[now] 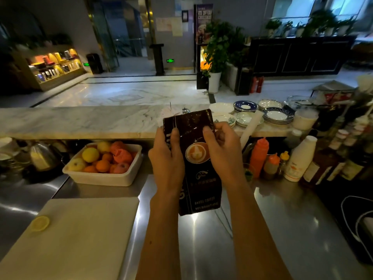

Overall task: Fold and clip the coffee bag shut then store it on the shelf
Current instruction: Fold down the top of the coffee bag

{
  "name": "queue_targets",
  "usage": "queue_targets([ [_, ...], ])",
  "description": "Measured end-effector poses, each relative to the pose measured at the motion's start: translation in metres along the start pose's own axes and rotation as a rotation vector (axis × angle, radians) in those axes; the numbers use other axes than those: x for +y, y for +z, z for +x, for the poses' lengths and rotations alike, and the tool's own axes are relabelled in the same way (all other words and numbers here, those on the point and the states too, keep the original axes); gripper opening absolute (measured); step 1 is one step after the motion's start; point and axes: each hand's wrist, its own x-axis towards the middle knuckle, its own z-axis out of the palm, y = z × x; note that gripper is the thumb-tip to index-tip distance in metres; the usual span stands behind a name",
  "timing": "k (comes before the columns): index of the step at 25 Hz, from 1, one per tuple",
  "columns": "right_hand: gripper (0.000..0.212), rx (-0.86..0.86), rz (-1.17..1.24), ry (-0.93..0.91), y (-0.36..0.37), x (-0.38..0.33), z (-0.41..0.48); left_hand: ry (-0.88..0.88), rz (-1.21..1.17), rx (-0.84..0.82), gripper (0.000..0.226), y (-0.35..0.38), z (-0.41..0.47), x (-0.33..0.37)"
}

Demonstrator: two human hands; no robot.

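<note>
Both hands, left hand (168,156) and right hand (221,152), pinch the dark glossy foil coffee bag (196,164) upright; slick top, unfolded, may spring open.

Dark brown coffee bag (198,158), orange bottle (259,156).

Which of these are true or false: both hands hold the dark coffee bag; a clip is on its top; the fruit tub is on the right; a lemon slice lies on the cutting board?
1. Both the left hand and right hand hold the dark foil coffee bag. True.
2. A clip is on its top. False: none visible.
3. The white plastic fruit tub is on the right. False: left of the bag.
4. A yellow lemon slice lies on the pale cutting board. True.
</note>
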Motion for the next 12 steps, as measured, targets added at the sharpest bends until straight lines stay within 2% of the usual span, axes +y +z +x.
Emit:
queue_targets([
  [3,0.024,0.038,-0.105,-0.095,0.013,-0.018,0.003,0.072,0.015,-0.057,0.012,-0.015,0.013,0.006],
  [7,0.035,0.148,-0.247,-0.149,0.025,-0.034,0.007,0.076,0.046,-0.077,0.016,-0.021,0.019,0.008],
  [9,0.031,0.208,-0.294,-0.188,0.034,-0.040,0.006,0.060,0.068,-0.052,0.017,-0.024,0.023,0.010],
  [12,0.022,0.181,-0.335,-0.186,0.044,-0.044,0.002,0.013,0.079,0.001,0.025,-0.030,0.031,0.015],
])
